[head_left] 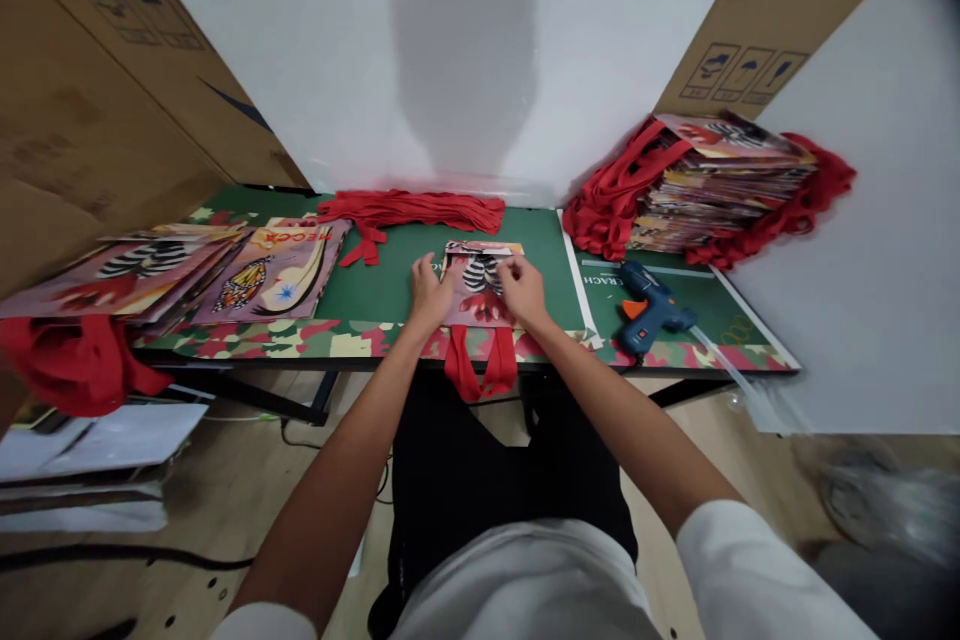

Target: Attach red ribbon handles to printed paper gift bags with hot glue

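Observation:
A printed paper bag (484,305), with a striped black-and-white and red picture, lies flat at the front of the green table between my hands. Its red ribbon handle (480,382) hangs over the front edge in a loop. My left hand (431,292) rests along the bag's left side, with a gap between thumb and fingers. At the upper right part of the bag, the fingers of my right hand (523,290) are bent together in a pinch on it. Whatever lies right under those fingertips is hidden.
A bundle of red ribbons (420,210) lies behind the bag. Printed bags (262,265) are piled at the left. At the right stand a tall bag stack (720,185) with red handles and a blue glue gun (649,310). Cardboard (97,70) and a white panel (337,50) enclose the table.

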`<action>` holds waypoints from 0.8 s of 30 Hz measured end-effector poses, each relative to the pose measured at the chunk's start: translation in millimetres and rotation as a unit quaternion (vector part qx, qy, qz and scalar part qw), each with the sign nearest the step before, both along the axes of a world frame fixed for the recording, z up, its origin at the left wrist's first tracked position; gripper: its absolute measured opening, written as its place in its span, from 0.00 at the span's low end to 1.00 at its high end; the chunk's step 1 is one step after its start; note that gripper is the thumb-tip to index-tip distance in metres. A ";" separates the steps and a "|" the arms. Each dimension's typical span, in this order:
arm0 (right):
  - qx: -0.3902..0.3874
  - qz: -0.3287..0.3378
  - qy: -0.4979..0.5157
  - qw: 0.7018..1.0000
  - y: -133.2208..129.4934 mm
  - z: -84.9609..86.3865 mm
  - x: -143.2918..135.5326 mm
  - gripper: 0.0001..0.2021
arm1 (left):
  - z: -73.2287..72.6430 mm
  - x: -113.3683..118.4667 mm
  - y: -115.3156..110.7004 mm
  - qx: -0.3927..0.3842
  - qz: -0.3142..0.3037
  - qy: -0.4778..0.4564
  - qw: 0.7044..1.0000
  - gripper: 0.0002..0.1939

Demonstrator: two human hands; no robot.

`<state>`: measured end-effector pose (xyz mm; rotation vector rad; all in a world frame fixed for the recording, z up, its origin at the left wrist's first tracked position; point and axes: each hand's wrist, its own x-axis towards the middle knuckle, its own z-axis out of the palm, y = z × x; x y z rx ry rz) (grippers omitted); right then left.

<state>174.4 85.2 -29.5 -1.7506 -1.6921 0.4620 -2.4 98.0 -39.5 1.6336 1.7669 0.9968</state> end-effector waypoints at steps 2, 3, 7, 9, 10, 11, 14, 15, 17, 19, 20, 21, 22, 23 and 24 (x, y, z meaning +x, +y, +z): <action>0.011 -0.064 0.010 0.998 -1.7 3.1 4.6 0.21 | 4.9 -4.2 1.3 -0.030 0.020 -0.084 0.996 0.33; 0.008 -0.089 0.013 0.996 -3.9 3.9 6.6 0.21 | 7.5 -5.3 -1.2 -0.044 0.026 -0.124 0.991 0.33; -0.036 -0.074 0.034 0.996 -22.2 4.6 15.3 0.22 | 18.5 -1.3 -33.1 -0.091 0.041 -0.259 0.961 0.34; -0.053 -0.017 0.064 0.996 -38.5 7.8 23.6 0.22 | 25.6 4.2 -59.0 -0.117 0.023 -0.314 0.942 0.28; -0.057 0.010 0.082 0.995 -49.3 11.1 29.3 0.22 | 30.1 7.0 -73.2 -0.128 0.012 -0.337 0.933 0.25; -0.059 0.031 0.099 0.993 -62.2 15.8 35.8 0.24 | 35.2 9.5 -87.5 -0.130 0.003 -0.359 0.924 0.24; -0.039 0.027 0.146 0.988 -113.0 36.7 56.4 0.33 | 54.4 13.6 -128.1 -0.102 -0.003 -0.413 0.905 0.29; -0.025 0.008 0.184 0.983 -132.3 45.2 61.8 0.37 | 61.5 14.3 -139.8 -0.093 -0.004 -0.432 0.897 0.31; -0.069 0.042 0.283 0.956 -169.4 62.7 68.2 0.31 | 75.4 16.0 -159.9 -0.080 -0.011 -0.478 0.875 0.32; -0.109 0.102 0.394 0.907 -198.6 78.4 68.7 0.23 | 87.1 18.9 -176.1 -0.079 -0.017 -0.496 0.865 0.33; -0.112 0.110 0.439 0.885 -209.0 84.7 67.5 0.21 | 91.5 20.7 -183.2 -0.079 -0.020 -0.494 0.865 0.33; -0.105 0.103 0.474 0.868 -216.4 89.8 66.0 0.20 | 95.0 22.4 -190.0 -0.077 -0.024 -0.489 0.869 0.34; -0.093 0.084 0.496 0.859 -221.3 93.6 64.5 0.20 | 97.5 23.8 -196.5 -0.074 -0.031 -0.480 0.873 0.37; -0.085 0.066 0.506 0.856 -224.2 96.2 63.5 0.20 | 99.2 24.6 -202.8 -0.067 -0.042 -0.472 0.878 0.42; -0.082 0.052 0.508 0.856 -225.7 97.7 63.1 0.20 | 100.4 24.8 -208.8 -0.058 -0.057 -0.464 0.882 0.47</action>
